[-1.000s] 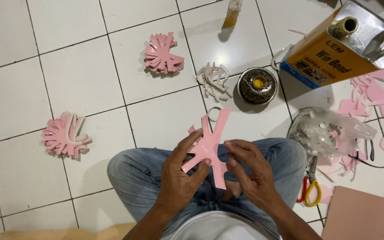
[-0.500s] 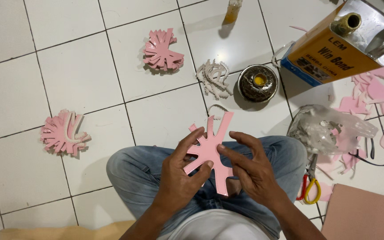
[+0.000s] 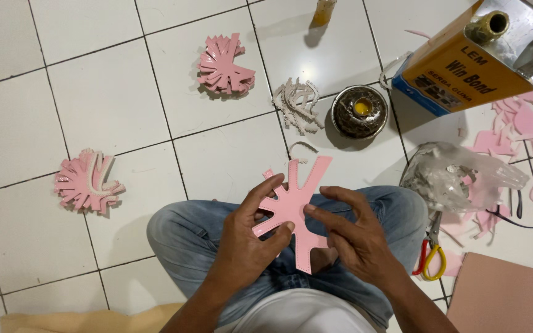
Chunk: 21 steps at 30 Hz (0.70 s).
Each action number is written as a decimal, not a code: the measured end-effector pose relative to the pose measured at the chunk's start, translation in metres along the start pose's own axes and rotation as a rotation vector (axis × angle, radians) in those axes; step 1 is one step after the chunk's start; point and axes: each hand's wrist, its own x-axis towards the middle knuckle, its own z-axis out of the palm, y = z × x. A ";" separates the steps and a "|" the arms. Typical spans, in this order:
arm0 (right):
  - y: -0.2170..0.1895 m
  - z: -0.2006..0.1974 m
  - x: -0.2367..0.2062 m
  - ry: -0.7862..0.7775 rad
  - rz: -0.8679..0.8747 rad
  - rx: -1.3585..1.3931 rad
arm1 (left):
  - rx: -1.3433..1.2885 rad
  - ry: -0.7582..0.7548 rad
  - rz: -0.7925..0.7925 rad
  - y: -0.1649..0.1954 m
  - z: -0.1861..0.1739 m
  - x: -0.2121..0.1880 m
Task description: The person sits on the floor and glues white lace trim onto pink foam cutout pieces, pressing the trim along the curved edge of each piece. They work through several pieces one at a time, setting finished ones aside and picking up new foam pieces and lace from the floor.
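I hold a flat pink cut-out piece [image 3: 296, 203] with several branching strips over my lap. My left hand [image 3: 248, 237] grips its left strips between thumb and fingers. My right hand [image 3: 356, 231] pinches its right side, fingertips on the pink surface. My jeans-clad knees [image 3: 180, 237] are beneath. On the white tiled floor lie one pile of similar pink pieces [image 3: 223, 66] ahead and another pile [image 3: 87, 182] to the left.
A pale stack of cut pieces [image 3: 297, 102] lies beside a small round tin of yellow glue [image 3: 359, 111]. A large orange-and-blue glue can [image 3: 482, 55] stands at upper right. A clear plastic bag [image 3: 464, 179], red-and-yellow scissors [image 3: 430, 256], pink scraps [image 3: 525, 126] and a pink sheet [image 3: 507, 299] lie right.
The pink piece has been turned slightly and lowered toward my lap; my fingers have shifted their hold on its strips.
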 end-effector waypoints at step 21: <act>-0.005 0.023 -0.002 0.151 0.193 0.469 | -0.058 0.034 0.119 -0.018 0.017 -0.011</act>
